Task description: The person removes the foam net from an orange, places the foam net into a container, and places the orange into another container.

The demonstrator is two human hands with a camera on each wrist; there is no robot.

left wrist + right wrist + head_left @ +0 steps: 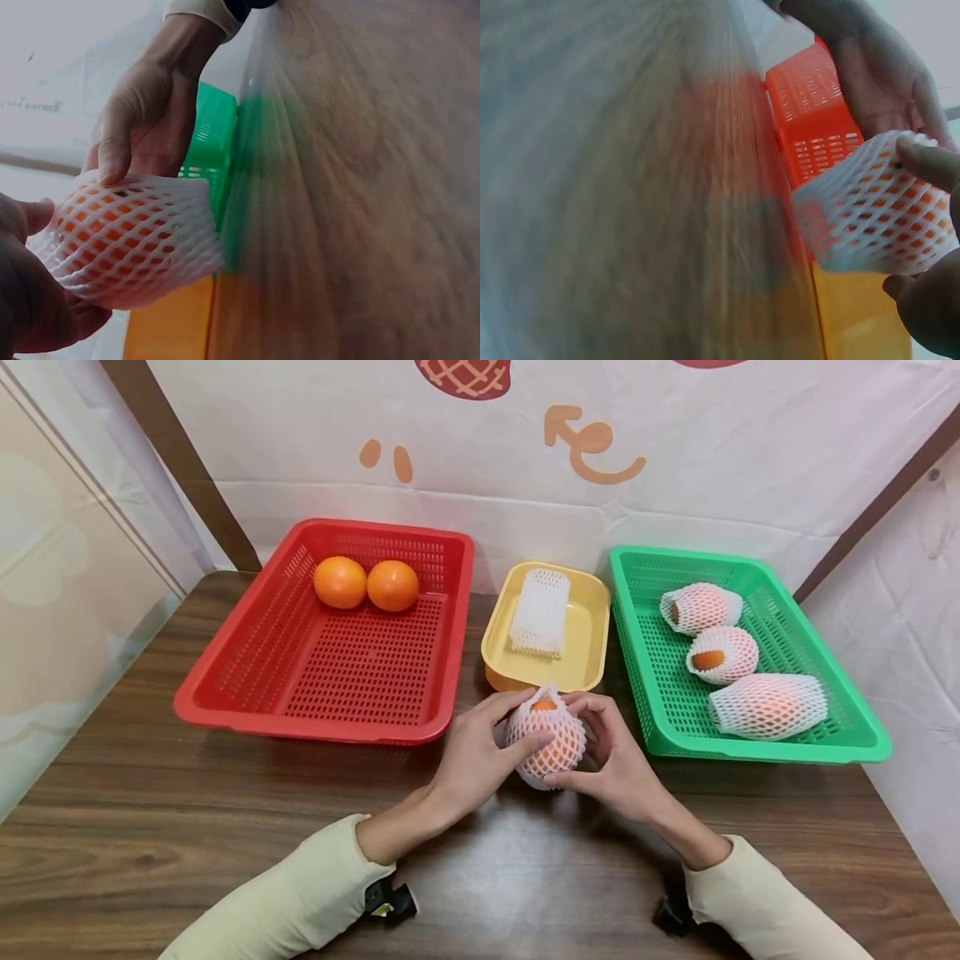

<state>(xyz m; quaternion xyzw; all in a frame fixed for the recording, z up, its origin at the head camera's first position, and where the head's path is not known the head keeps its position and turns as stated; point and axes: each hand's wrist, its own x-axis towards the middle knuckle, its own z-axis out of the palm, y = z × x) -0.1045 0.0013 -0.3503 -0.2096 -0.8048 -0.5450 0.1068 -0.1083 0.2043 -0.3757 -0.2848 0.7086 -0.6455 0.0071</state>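
The netted orange (549,750) is just before the yellow tray (588,631), between the red basket (360,685) and green basket (765,749), its long axis roughly upright, one net end pointing up, the other down towards the table (517,868). The left hand (474,750) and right hand (621,767) pinch it from opposite sides, thumbs against the net, fingers curved round it.

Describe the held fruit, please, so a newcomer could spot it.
On the wooden table, find the yellow tub between the red basket and green basket. Just in front is the orange fruit, the only foam-netted one outside the green basket.
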